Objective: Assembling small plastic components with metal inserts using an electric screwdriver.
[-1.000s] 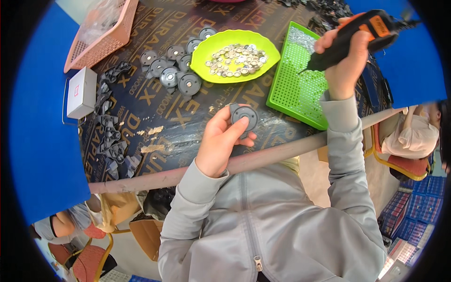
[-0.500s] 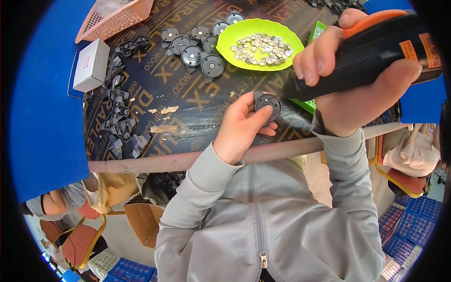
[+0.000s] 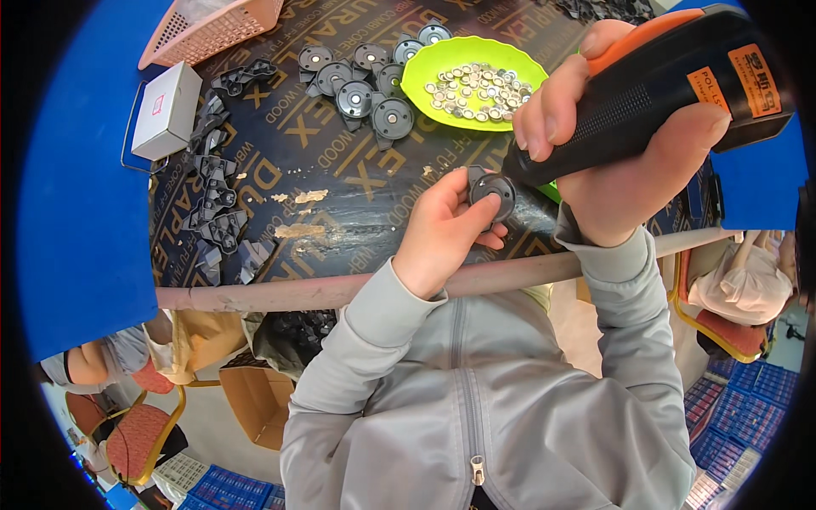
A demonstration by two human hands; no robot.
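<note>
My left hand (image 3: 442,234) holds a round dark grey plastic part (image 3: 495,197) just above the table's near edge, thumb across its face and fingers behind it. My right hand (image 3: 625,187) is wrapped round a black and orange electric screwdriver (image 3: 633,110). Its nose slants down to the left, close beside the upper right rim of the part. Whether the bit touches the part cannot be made out. Beyond the hands, a lime green bowl (image 3: 418,75) contains many small silver discs (image 3: 480,89). Several similar round grey parts (image 3: 393,119) lie left of the bowl.
Loose angular grey plastic pieces (image 3: 223,231) run along the table's left side, beside a white box (image 3: 166,110) and a pink basket (image 3: 212,36). More dark pieces (image 3: 608,8) lie at the far right. An open cardboard box (image 3: 259,408) stands below the table's edge. Other people sit at both sides.
The screwdriver's nose has come slightly left, closer to the grey part. My left hand has shifted a little to the right with the part, its grip unchanged.
</note>
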